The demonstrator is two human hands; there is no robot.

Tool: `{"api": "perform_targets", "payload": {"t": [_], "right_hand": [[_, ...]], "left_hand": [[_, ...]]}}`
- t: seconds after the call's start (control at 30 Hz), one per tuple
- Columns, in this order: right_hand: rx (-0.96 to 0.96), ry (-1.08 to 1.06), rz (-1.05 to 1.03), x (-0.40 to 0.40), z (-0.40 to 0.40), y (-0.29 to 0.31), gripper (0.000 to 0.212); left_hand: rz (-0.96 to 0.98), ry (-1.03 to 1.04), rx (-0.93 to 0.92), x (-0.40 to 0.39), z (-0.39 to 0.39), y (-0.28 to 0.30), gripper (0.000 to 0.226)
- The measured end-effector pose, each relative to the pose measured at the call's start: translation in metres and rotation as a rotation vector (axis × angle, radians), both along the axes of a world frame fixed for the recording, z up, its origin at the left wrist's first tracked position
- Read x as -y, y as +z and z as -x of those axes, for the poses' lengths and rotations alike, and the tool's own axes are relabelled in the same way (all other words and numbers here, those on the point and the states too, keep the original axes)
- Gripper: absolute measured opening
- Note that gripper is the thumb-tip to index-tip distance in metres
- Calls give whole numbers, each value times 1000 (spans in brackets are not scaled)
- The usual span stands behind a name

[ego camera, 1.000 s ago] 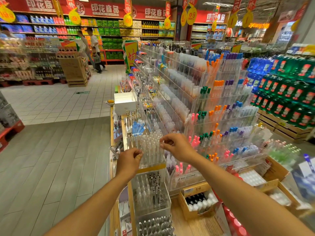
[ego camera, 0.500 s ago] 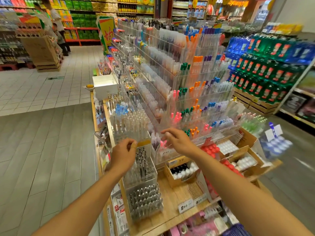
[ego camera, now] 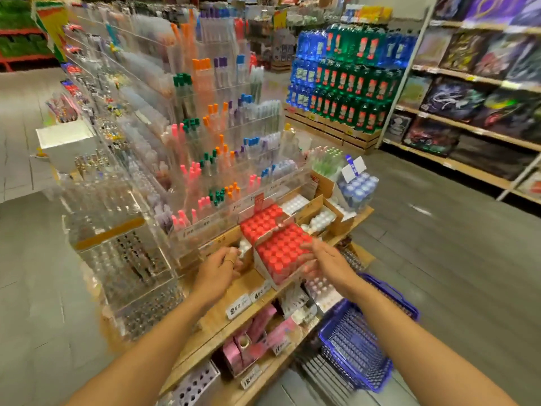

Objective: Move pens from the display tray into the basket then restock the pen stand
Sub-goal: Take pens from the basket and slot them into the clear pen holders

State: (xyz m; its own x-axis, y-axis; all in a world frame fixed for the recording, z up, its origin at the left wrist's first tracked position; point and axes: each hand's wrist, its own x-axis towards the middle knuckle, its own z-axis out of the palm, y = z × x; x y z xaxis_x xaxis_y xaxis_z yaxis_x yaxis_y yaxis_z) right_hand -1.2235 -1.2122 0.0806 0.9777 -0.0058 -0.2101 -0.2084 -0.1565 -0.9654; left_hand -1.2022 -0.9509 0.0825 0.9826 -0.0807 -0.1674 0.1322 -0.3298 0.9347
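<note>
Tight squeeze at the shelf front, open floor on the right

Both hands sit right at the box of red-capped pens [ego camera: 281, 252]: left hand [ego camera: 218, 271] at its left edge, right hand [ego camera: 328, 260] against its right side, so there's hardly any gap there. Behind it the clear acrylic pen stand [ego camera: 205, 136] rises in tiers and walls off the back. A tall clear case [ego camera: 123, 259] blocks the left. The wooden shelf edge [ego camera: 216, 315] sticks out below. To the right, the blue basket [ego camera: 360, 341] sits low on the floor with its top open, and the grey aisle floor [ego camera: 439, 259] beyond it looks clear.
</note>
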Motion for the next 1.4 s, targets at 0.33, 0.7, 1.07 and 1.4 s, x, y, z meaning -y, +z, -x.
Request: {"api": "perform_targets", "payload": {"t": [0.33, 0.7, 1.07, 1.4], "right_hand": [[-245, -241, 36, 197, 137, -77, 44], [-414, -197, 66, 278, 144, -171, 34], [-603, -113, 113, 316, 72, -338, 15], [-630, 114, 251, 338, 37, -571, 23]], "left_hand": [[85, -117, -247, 202, 87, -65, 25], [147, 42, -525, 297, 88, -166, 23], [187, 272, -689, 362, 37, -321, 28], [280, 479, -671, 391, 20, -510, 33]]}}
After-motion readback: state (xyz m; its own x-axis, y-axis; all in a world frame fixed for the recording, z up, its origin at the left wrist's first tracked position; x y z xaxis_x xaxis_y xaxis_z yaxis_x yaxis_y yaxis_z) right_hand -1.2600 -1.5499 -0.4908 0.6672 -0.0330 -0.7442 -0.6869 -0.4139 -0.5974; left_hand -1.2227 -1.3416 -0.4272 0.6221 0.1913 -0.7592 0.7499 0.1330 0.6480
